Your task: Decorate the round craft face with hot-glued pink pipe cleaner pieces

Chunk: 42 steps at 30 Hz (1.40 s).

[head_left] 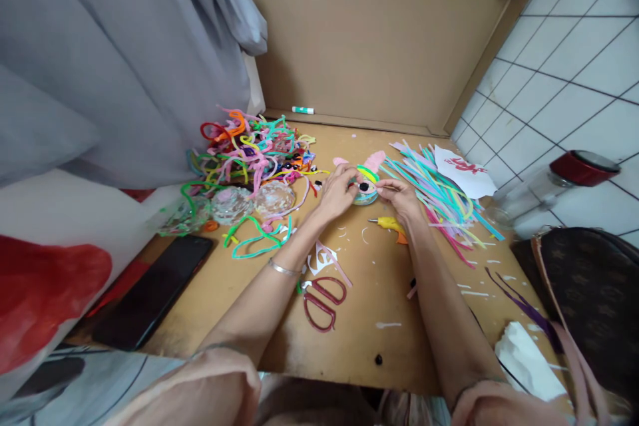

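A small round craft piece, at the board's centre, is pinched from either side by the left hand and right hand. Its pink ear could be dislodged by a tight squeeze. Counted: one pair of scissors, one phone, three glass domes.

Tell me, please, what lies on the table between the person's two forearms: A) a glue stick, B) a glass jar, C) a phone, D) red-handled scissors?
D: the red-handled scissors lie on the table between the forearms, below the left hand and right hand; the phone is far left, the glue stick at the back and the jar at the right.
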Tool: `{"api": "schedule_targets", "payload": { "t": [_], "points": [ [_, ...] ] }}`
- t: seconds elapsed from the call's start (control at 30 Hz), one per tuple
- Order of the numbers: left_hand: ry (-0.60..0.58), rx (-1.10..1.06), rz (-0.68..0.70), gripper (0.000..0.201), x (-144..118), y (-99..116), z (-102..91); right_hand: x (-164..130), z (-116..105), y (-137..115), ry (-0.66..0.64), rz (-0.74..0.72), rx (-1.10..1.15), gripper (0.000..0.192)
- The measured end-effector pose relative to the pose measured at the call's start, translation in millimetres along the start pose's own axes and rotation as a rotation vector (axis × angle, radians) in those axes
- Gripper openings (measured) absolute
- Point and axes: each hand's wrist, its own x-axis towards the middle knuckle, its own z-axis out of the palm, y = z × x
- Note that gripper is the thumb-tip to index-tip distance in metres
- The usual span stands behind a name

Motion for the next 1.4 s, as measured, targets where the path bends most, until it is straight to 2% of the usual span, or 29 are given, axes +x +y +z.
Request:
{"api": "schedule_targets", "payload": {
  "t": [0.63,1.0,1.23,1.4],
  "points": [
    [0.023,-0.045,-0.022,0.028,1.4,-1.4,1.8,3.7,-2.9,6.2,0.012,0.023,-0.021,0.032],
    [0.059,-0.03,0.009,0.024,1.6,-7.6,7.3,10.7,0.8,18.7,0.12,0.037,0.045,0.042],
    [0.087,-0.025,0.005,0.022,0.7,-6.2,8.2,9.6,0.4,15.6,0.081,0.024,0.027,0.045],
    [0.117,-0.001,-0.034,0.01,-1.0,-0.9,10.4,6.0,0.7,8.0,0.052,0.04,0.025,0.043]
  ]
}}
